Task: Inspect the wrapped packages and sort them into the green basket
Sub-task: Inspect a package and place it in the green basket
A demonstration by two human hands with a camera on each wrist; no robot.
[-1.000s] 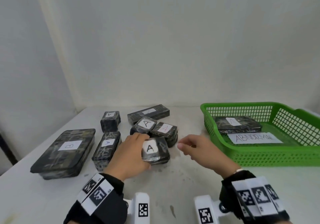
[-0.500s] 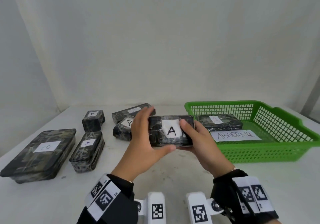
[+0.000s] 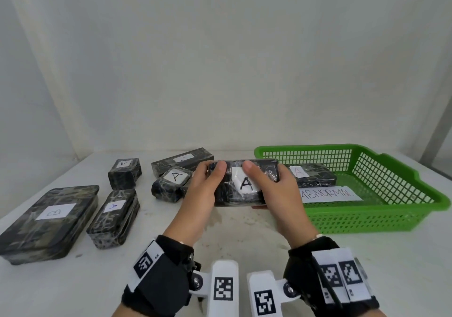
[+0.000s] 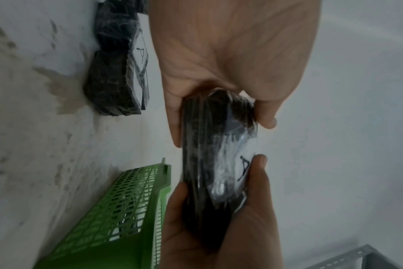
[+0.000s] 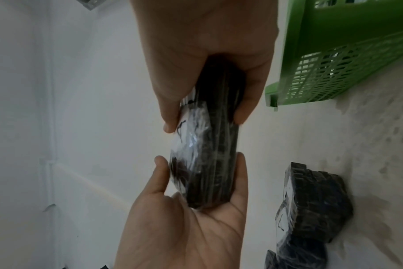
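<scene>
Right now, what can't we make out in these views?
- Back face of the held package: faces away in the head view; the hands, left and right, cover its ends.
- Label on the far package, head view: too small to read.
- Package in the basket: its left end sits behind the right hand.
- Both wrist views: dim and blurred, so wrap defects can't be judged.

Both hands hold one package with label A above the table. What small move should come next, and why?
Probably turn the held package over between the left hand and right hand: only its labelled face shows, so the back is not yet inspected. The green basket waits at the right.
</scene>
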